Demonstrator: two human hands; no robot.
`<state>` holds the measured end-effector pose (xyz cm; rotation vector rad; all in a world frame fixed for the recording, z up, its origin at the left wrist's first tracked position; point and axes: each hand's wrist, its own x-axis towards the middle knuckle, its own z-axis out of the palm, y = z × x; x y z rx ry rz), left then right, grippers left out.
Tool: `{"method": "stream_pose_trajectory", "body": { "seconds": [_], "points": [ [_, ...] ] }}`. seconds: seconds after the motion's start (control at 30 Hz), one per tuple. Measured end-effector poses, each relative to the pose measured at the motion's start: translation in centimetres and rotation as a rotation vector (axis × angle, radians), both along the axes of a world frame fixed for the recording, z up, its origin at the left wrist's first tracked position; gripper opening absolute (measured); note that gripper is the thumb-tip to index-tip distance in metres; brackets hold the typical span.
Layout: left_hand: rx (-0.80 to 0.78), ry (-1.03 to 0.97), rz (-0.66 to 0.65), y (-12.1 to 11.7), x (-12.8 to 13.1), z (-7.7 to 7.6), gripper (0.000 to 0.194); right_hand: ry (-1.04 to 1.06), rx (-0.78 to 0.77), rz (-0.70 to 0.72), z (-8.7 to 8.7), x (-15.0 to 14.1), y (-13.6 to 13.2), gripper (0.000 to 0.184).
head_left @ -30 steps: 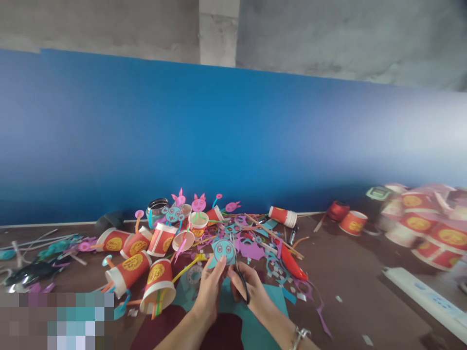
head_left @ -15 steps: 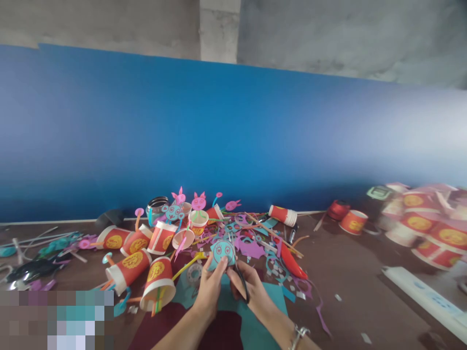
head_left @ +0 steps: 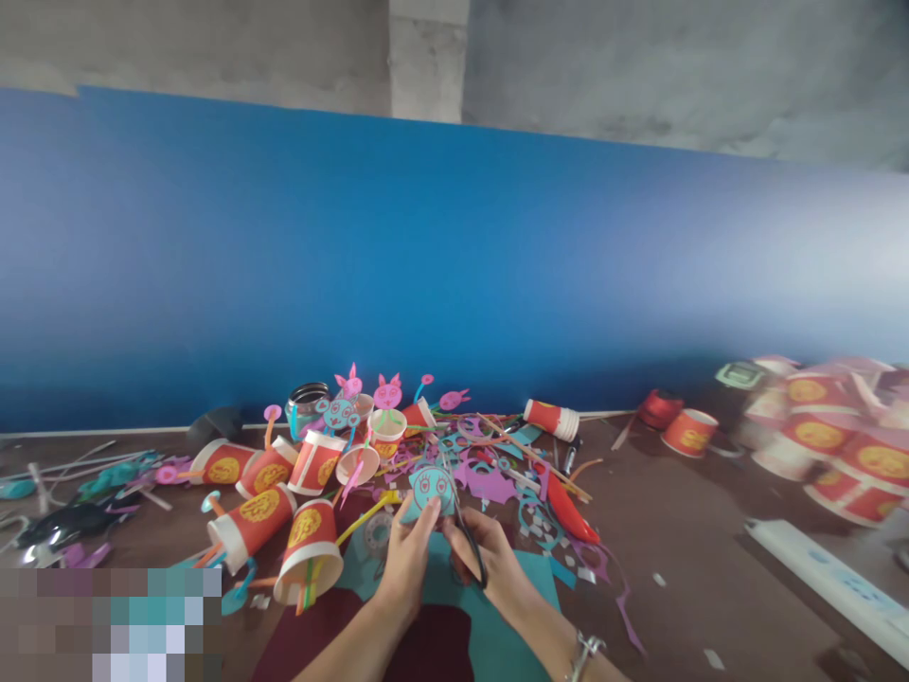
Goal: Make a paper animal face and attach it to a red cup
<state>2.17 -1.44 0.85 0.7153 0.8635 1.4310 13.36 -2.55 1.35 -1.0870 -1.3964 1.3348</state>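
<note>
One blue paper face (head_left: 428, 488), lower centre of the frame, is pinched in the left hand (head_left: 406, 559); the right hand (head_left: 493, 549) holds black-handled scissors (head_left: 472, 547) at its right edge. Trimming seems the step; next likely calls for turning the paper face.

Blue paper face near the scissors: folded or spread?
Spread: the paper face, in the left hand, shows no fold across its drawing.
</note>
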Motion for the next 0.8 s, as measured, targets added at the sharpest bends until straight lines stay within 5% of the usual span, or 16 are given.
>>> {"method": "stream_pose_trajectory", "body": {
  "seconds": [0.33, 0.8],
  "points": [
    [0.07, 0.142, 0.022, 0.27, -0.1, -0.41, 0.035, 0.011, -0.007, 0.028, 0.24, 0.16, -0.11, 0.042],
    [0.067, 0.087, 0.056, 0.63, -0.16, -0.57, 0.032, -0.006, -0.007, 0.023, 0.06, 0.34, 0.29, 0.043]
  ]
}}
